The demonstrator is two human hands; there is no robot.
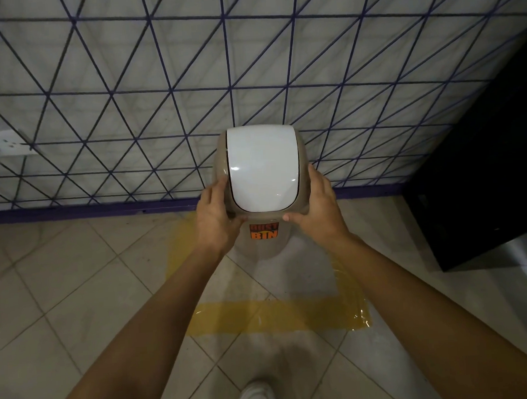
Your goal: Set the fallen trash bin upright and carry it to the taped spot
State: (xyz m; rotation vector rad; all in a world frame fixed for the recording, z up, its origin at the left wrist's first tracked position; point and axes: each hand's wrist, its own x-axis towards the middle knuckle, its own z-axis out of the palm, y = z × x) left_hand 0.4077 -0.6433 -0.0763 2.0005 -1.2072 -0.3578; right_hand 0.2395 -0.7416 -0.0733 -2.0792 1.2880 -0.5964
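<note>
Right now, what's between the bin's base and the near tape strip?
Bare floor tile, nothing on it, in the head view. The bin stands beyond the tape strip.

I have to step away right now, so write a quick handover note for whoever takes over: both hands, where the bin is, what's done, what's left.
Left hand: gripping the left side of the trash bin at its lid rim.
Right hand: gripping the right side, same height.
Bin: upright, white swing flap on top, DUST BIN label facing you, close to the wall.
Position: inside the yellow tape outline on the floor; whether its base already rests on the tiles cannot be told.
Done: bin righted and brought to the taped spot.
Left: confirm it sits on the floor within the tape, then let go.
</note>
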